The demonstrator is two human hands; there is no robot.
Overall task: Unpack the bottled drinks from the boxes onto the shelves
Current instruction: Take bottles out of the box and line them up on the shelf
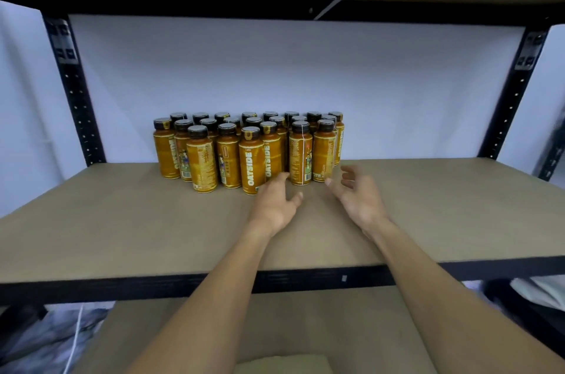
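Bottles (249, 150) are standing upright in a tight cluster toward the back of the brown shelf (122, 220). Just before them the left hand (273, 205) is hovering, fingers loose, holding nothing; the right hand (356, 196) is hovering beside it, fingers spread, empty.

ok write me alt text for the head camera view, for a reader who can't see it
The left hand and right hand, both open and empty, reach toward a cluster of upright amber bottles with dark caps on a tan shelf board. The bottles stand in rows toward the back of a black metal rack, against a white wall.
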